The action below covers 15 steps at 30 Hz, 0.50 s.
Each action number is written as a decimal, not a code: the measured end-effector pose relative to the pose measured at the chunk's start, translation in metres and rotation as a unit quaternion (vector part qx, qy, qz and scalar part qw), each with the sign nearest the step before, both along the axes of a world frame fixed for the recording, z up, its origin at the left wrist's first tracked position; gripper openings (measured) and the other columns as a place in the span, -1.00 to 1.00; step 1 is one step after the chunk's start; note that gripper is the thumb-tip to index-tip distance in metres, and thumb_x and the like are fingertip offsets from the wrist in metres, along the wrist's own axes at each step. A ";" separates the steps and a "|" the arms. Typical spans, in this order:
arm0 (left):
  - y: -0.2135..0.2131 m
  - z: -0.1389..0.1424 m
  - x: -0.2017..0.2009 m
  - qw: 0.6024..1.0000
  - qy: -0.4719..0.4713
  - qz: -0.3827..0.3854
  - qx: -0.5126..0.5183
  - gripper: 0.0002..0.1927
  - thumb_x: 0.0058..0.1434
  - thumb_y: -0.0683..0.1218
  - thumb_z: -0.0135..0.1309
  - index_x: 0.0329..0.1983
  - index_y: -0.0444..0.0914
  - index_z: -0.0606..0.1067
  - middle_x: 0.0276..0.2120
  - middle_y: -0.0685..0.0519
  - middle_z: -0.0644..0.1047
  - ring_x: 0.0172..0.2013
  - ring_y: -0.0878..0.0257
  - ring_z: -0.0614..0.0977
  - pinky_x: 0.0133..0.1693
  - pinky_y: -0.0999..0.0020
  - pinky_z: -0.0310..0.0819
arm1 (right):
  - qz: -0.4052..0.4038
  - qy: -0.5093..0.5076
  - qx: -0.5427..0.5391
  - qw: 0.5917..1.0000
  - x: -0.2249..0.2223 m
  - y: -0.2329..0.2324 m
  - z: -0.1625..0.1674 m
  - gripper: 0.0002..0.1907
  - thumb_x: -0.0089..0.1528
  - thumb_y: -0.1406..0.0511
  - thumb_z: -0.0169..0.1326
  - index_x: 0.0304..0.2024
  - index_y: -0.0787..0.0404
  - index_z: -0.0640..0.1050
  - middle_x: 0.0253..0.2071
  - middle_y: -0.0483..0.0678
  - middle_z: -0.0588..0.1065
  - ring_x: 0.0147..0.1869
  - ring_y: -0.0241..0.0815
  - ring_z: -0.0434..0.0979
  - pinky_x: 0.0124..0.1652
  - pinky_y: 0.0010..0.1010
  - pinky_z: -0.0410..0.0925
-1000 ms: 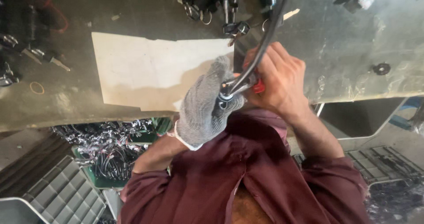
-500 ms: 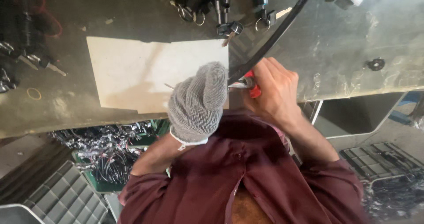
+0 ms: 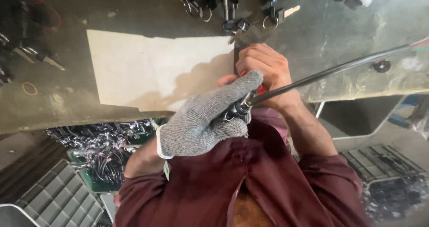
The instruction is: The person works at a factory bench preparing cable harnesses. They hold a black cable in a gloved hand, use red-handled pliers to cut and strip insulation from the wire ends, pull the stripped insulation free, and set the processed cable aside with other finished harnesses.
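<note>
Gloved left hand (image 3: 205, 122) clenches black cable (image 3: 330, 70) end; right hand (image 3: 263, 72) grips red tool (image 3: 261, 89); cardboard sheet (image 3: 152, 70), keys (image 3: 237, 25) nearby.

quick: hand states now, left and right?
Left hand: closed on black cable end.
Right hand: closed on red item, mostly hidden.

A worn grey workbench (image 3: 111, 12) stands above grey plastic crates (image 3: 49, 200).
</note>
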State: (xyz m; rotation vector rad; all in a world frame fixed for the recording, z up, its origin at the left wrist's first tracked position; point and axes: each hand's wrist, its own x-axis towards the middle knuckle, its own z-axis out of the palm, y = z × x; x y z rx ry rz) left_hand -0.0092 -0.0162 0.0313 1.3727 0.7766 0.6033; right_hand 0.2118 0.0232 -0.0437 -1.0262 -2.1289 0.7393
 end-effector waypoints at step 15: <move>-0.009 -0.028 -0.012 0.896 0.348 0.143 0.236 -0.39 0.42 -0.11 0.07 0.50 -0.27 0.22 -0.15 -0.05 0.54 -0.24 0.08 0.58 -0.20 0.18 0.46 | -0.108 -0.172 0.019 0.979 -0.004 -0.013 0.014 -0.43 0.03 0.14 0.47 -0.11 0.32 0.50 -0.09 0.07 0.45 0.01 0.15 0.45 -0.01 -0.05 0.33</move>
